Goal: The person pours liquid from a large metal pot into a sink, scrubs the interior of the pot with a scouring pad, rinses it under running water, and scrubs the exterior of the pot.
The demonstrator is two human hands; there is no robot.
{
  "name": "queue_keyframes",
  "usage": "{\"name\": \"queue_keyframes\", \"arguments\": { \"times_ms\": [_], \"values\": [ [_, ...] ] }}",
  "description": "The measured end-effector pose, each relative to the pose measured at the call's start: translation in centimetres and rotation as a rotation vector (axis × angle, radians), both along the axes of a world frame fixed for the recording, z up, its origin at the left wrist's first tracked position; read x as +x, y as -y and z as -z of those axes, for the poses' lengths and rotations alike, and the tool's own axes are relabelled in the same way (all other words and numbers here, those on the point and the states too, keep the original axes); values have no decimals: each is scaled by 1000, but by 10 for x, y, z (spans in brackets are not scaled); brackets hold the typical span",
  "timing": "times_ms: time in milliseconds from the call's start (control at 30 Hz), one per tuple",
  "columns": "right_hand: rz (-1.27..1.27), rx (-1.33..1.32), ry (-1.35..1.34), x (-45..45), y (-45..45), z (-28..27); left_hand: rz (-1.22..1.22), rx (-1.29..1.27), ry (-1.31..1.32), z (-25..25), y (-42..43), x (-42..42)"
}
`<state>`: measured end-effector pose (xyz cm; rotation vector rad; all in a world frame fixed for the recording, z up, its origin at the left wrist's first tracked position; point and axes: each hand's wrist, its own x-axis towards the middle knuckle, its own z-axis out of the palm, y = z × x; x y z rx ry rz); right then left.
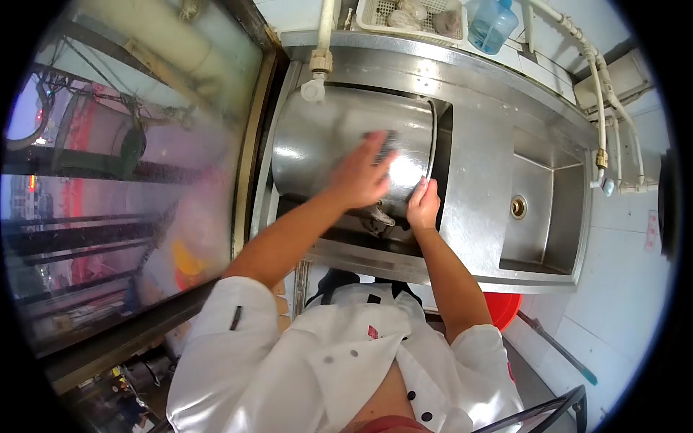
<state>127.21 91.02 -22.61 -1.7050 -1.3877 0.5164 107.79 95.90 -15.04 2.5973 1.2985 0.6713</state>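
Note:
A large steel pot (310, 141) lies on its side in the left sink basin, its rim facing right. Over its curved wall, my left hand (361, 172) is blurred by motion, with its fingers pressed on a dark scrubber (388, 146). Holding the pot's rim at the lower right is my right hand (424, 205), its thumb and fingers closed on the edge. Below my left hand a metal handle (382, 215) sticks out from the pot's side. A white tap (312, 89) hangs over the pot's upper left.
Right of the pot is a steel counter (476, 180) with a second basin (530, 238). Behind stand a white basket (372, 22) and a blue bottle (493, 27). A window (216, 144) borders the left, pipes (600, 108) the right. A red tub (503, 309) sits below.

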Motion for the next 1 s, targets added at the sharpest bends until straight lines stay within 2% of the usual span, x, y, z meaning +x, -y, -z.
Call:
{"name": "queue_keyframes", "arguments": {
  "times_ms": [67,133,167,233,300,367,400,467,533,600,667,733,800,867,933,1000],
  "values": [
    [-27,-67,-70,0,1,-8,-213,64,-152,3,-3,-64],
    [-8,11,-50,-4,1,1,-461,202,-378,-2,-31,-118],
    [-10,9,-69,-6,0,-1,-452,194,-376,-1,-50,-110],
    [-15,8,-86,-7,-4,-3,-488,-199,-210,-11,-87,-85],
    [-19,-79,-91,-5,0,-4,-328,-177,-49,-18,-94,-8],
    [-4,-30,-61,-6,4,2,-47,-19,53,14,-78,54],
    [2,23,-33,-5,0,5,79,162,45,-3,-57,76],
    [-16,-1,-94,0,0,-1,59,142,119,-4,-31,67],
    [-22,-78,-51,3,-2,-7,7,131,-21,3,-24,12],
    [-31,-58,-52,2,-5,-5,-196,144,-66,-15,-30,-44],
    [-29,14,-51,-1,-3,1,-515,-8,-168,-25,-62,-88],
    [-23,4,-58,-6,-4,-5,-555,-178,-231,-22,-110,-97],
    [-25,-20,-61,-6,-4,-7,-572,-310,-85,-15,-133,-42],
    [-23,-13,-24,-5,-2,-5,-260,-256,-62,-8,-126,27],
    [-23,15,0,-3,-3,3,-14,99,14,13,-92,77],
    [-13,49,11,-1,-3,5,-12,34,34,5,-54,54]
  ]
}}
